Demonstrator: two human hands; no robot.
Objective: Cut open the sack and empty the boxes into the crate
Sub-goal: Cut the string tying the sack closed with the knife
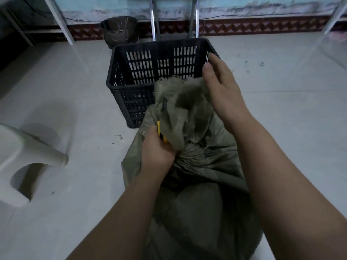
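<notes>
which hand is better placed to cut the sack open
Left: the left hand grips the yellow utility knife beside the tied neck of the grey-green woven sack; the right hand only holds its loose top.

Your olive woven sack (202,212) stands with its neck tied. The black slotted crate (131,98) sits upright just behind it.

The sack (197,184) is coarse woven plastic cloth, matt olive, frayed into loose fibres at its gathered top. The crate (120,72) is slotted black plastic, dull and dusty, and the utility knife (159,128) has a smooth yellow plastic body. The pale floor tiles (75,91) look smooth and glossy, and the stool (18,147) is smooth white plastic.
</notes>
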